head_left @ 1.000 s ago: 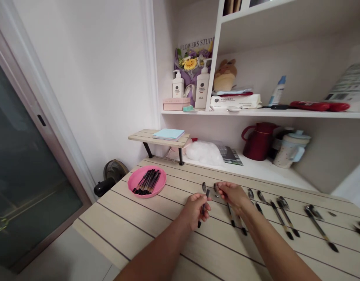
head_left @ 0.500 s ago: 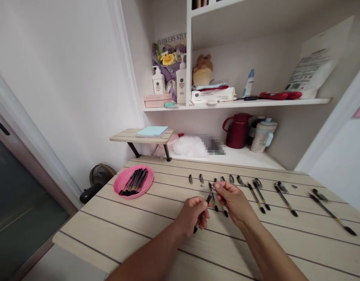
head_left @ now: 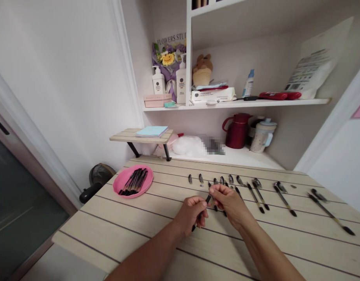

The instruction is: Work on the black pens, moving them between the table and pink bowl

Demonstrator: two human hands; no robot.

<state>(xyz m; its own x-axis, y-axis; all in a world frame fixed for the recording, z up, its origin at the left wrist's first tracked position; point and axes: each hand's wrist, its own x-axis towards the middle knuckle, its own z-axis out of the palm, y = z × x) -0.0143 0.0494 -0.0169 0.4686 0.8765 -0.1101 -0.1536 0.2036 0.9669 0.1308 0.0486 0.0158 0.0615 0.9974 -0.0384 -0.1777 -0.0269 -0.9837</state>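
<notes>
My left hand (head_left: 192, 214) is closed around a black pen (head_left: 208, 199), which slants with its upper end toward my right hand. My right hand (head_left: 228, 203) pinches a tiny piece, apparently a metal pen tip, at that upper end; the fingers mostly hide it. Beyond the hands, several dark pen caps (head_left: 201, 178) lie in a row on the table. Several uncapped pens (head_left: 256, 198) with black ends lie below the caps, some partly covered by my right hand. A small silvery piece (head_left: 201, 185) rests near the caps at left.
A pink plate (head_left: 115, 182) with several black pens (head_left: 136, 181) stands on the slatted table (head_left: 109, 230) at left. Behind it is a small raised stand (head_left: 124, 135) bearing blue paper (head_left: 152, 131). A red jug (head_left: 237, 130) and a cup (head_left: 262, 136) stand at the back.
My right hand has moved slightly left and down, bringing its pinched fingers to the upper end of the pen. My left hand keeps its hold, nearly still.
</notes>
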